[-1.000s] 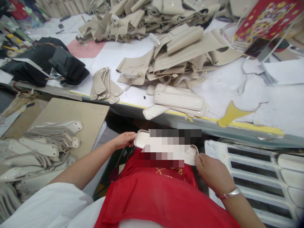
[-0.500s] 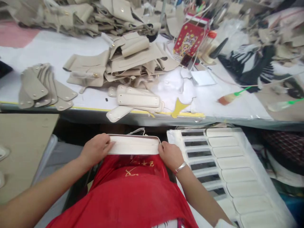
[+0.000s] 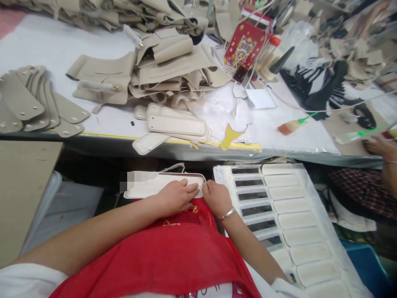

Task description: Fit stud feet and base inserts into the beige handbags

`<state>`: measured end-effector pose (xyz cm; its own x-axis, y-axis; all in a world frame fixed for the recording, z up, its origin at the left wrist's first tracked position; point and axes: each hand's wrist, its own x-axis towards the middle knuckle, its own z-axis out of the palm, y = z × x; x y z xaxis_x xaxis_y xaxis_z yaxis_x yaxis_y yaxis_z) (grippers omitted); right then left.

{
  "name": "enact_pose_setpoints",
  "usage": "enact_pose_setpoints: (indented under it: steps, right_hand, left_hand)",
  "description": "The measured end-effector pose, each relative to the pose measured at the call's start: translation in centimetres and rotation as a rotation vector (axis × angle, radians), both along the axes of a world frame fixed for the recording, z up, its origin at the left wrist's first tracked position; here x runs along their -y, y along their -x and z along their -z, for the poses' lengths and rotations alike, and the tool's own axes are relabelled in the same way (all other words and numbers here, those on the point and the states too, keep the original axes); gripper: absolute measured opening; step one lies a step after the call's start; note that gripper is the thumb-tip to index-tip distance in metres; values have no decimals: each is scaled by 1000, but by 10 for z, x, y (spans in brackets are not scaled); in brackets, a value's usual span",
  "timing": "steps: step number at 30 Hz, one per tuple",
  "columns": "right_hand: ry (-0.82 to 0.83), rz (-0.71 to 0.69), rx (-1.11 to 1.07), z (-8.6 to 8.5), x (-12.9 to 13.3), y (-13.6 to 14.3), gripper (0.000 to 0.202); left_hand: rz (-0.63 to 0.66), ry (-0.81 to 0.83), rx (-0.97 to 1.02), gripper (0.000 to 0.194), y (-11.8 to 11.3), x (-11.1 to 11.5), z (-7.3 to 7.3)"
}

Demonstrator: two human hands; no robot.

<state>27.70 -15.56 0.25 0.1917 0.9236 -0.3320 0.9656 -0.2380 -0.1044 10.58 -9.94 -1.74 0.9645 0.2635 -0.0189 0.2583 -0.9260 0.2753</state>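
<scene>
A long white leather-like panel [image 3: 145,187] with rounded corners and a thin dark edge lies across my lap, over the red apron [image 3: 161,256]. My left hand [image 3: 176,195] rests flat on its right half, fingers stretched toward the right end. At that end my right hand [image 3: 217,198], with a silver bracelet on the wrist, pinches the panel's edge. A thin pale loop [image 3: 173,167] sticks up behind the panel. Pixelated blocks cover part of its left end.
Several beige strap pieces with metal studs [image 3: 176,124] lie at the table's front edge, beside folded beige leather parts [image 3: 105,74]. A white rack [image 3: 252,188] holding rows of white panels stands at my right. A glue bottle [image 3: 291,126] lies on the table. Another person's hand [image 3: 380,145] shows at far right.
My left hand has left the panel's left end and slid right, now lying flat across its right half. My right hand stays at the right end. The whole view has shifted slightly.
</scene>
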Motion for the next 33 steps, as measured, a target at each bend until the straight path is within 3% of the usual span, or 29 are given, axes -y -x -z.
enact_pose_setpoints:
  steps: [3, 8, 11, 15, 23, 29, 33]
  right_hand:
    - [35, 77, -295, 0, 1, -7, 34]
    - [263, 471, -1159, 11, 1, -33, 29]
    - [303, 517, -1344, 21, -1, -43, 32]
    - [405, 488, -1300, 23, -12, -49, 39]
    - [726, 396, -1016, -1, -52, -46, 23]
    - [760, 335, -751, -9, -67, -30, 24]
    - [712, 263, -730, -12, -63, -26, 25]
  left_hand:
    - [-5, 7, -1, 44, -1, 0, 0]
    - [-15, 20, -10, 43, -4, -1, -3]
    - [-20, 12, -57, 45, -6, -2, -7]
    - [-17, 21, -81, 45, -6, -4, -11]
    - [6, 59, -72, 44, -4, -7, -9]
    - [-8, 69, -56, 40, -8, -4, -5]
    - [-37, 159, -35, 52, -4, -1, -18]
